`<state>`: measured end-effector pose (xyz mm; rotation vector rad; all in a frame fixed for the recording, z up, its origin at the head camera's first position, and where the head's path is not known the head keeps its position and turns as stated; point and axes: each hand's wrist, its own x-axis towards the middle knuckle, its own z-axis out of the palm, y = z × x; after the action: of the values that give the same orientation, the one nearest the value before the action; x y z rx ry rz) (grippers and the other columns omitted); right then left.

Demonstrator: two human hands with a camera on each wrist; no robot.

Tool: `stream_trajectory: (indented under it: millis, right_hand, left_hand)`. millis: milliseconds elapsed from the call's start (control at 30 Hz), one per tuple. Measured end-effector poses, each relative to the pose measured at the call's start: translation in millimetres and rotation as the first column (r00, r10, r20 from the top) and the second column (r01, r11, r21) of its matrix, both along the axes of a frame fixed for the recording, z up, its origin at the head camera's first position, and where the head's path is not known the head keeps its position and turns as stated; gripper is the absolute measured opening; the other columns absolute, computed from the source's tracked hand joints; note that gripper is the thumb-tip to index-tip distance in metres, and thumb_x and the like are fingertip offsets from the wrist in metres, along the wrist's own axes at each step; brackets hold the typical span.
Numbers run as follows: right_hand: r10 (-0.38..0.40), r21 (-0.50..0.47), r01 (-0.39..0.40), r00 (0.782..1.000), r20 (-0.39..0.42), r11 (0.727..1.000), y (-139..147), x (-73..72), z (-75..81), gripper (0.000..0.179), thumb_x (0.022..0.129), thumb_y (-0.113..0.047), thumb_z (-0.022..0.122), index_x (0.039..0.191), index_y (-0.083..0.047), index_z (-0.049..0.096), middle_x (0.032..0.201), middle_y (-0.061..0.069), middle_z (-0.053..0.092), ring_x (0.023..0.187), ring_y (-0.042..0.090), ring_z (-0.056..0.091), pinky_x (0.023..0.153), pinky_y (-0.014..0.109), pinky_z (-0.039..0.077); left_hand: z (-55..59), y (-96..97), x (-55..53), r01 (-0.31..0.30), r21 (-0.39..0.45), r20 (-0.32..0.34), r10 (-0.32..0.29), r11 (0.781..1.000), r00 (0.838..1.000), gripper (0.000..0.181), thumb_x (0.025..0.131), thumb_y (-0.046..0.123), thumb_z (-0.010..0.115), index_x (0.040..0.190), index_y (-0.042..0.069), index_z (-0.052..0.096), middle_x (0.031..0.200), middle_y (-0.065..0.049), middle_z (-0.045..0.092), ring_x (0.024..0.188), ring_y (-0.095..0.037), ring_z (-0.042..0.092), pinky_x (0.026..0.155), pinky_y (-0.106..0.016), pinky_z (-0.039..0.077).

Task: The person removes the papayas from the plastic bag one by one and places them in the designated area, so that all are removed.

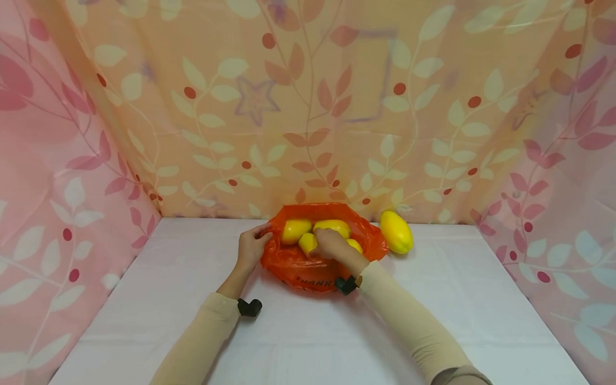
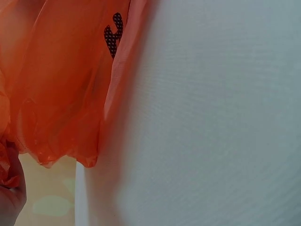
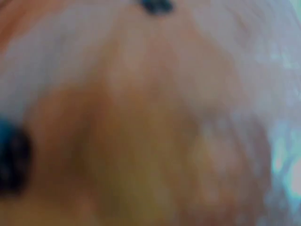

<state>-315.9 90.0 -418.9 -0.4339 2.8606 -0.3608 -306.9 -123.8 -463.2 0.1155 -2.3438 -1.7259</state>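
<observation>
My left hand point(image 1: 251, 247) pinches the left edge of a thin, translucent orange-red plastic bag point(image 1: 284, 266), its fingers and thumb closed on the crumpled film; I judge that this steadies the limp rim and keeps the mouth spread. The left wrist view shows the film bunched at my fingers.

My right hand point(image 1: 335, 245) reaches into that mouth, fingers and thumb bent narrow about a small, rounded yellow fruit point(image 1: 306, 244), near the middle of the bag. The right wrist view is too blurred to confirm how firm that hold is.

Around it inside the bag sit a smooth yellow fruit point(image 1: 294, 232) at the left, a longer yellow fruit point(image 1: 333, 227) behind, and another yellow fruit point(image 1: 355, 245) partly hidden by my right hand. Their weight probably helps the bag sit flat on the white-covered table point(image 1: 298, 337).

A large, glossy, oval yellow fruit point(image 1: 397, 232) lies on the table just right of the bag; I cannot tell whether they touch. It sits outside the rim, apart from both hands.
</observation>
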Motion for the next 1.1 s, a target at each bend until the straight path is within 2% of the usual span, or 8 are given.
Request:
stream_trajectory:
  millis: [167, 400, 633, 833, 1100]
  right_hand:
    - [-0.017, -0.04, 0.018, 1.0, 0.022, 0.999, 1.7, -1.6, 1.9, 0.05, 0.081, -0.03, 0.079, 0.12, -0.007, 0.057, 0.11, 0.01, 0.064, 0.102, 0.028, 0.056, 0.102, 0.043, 0.045]
    - [0.027, -0.013, -0.028, 1.0, -0.014, 1.0, 1.4, -2.9, 2.8, 0.044, 0.08, -0.027, 0.08, 0.111, -0.006, 0.058, 0.098, 0.008, 0.063, 0.09, 0.025, 0.055, 0.091, 0.039, 0.048]
    - [-0.003, -0.08, 0.005, 1.0, 0.022, 0.997, 2.7, -4.0, 2.2, 0.051, 0.08, -0.027, 0.08, 0.122, -0.007, 0.057, 0.109, 0.009, 0.064, 0.098, 0.027, 0.055, 0.102, 0.043, 0.046]
    - [-0.018, -0.09, 0.022, 0.999, 0.041, 0.996, 4.2, -4.3, 4.3, 0.058, 0.08, -0.027, 0.08, 0.128, -0.007, 0.055, 0.117, 0.01, 0.064, 0.104, 0.028, 0.055, 0.105, 0.044, 0.043]
    - [-0.014, -0.066, 0.017, 0.999, 0.037, 0.998, 2.8, -4.2, 3.7, 0.048, 0.08, -0.027, 0.081, 0.117, -0.007, 0.057, 0.102, 0.008, 0.063, 0.094, 0.026, 0.053, 0.096, 0.041, 0.047]
  left_hand:
    - [-0.3, 0.2, 0.5, -0.002, 0.008, 0.01, 0.002, 1.0, 1.0, 0.03, 0.091, 0.007, 0.066, 0.12, 0.004, 0.069, 0.118, -0.019, 0.069, 0.097, -0.023, 0.058, 0.069, -0.011, 0.042]
    - [-0.8, 0.2, -1.9, 0.004, 0.044, 0.027, -0.005, 0.999, 1.0, 0.03, 0.091, 0.007, 0.066, 0.121, 0.004, 0.069, 0.121, -0.018, 0.068, 0.099, -0.023, 0.058, 0.069, -0.01, 0.042]
    - [-1.8, -0.3, -0.9, 0.001, 0.058, 0.015, -0.001, 0.998, 1.0, 0.029, 0.09, 0.006, 0.067, 0.119, 0.004, 0.07, 0.12, -0.017, 0.069, 0.095, -0.02, 0.057, 0.067, -0.01, 0.043]
    - [-1.1, 1.9, -0.9, 0.004, 0.059, 0.005, -0.004, 0.998, 1.0, 0.03, 0.09, 0.006, 0.067, 0.119, 0.004, 0.07, 0.121, -0.017, 0.068, 0.099, -0.022, 0.058, 0.069, -0.009, 0.042]
    - [-2.3, 2.6, 0.4, 0.001, 0.056, 0.015, -0.002, 0.998, 1.0, 0.029, 0.09, 0.006, 0.066, 0.119, 0.004, 0.07, 0.117, -0.019, 0.069, 0.096, -0.021, 0.057, 0.068, -0.01, 0.042]
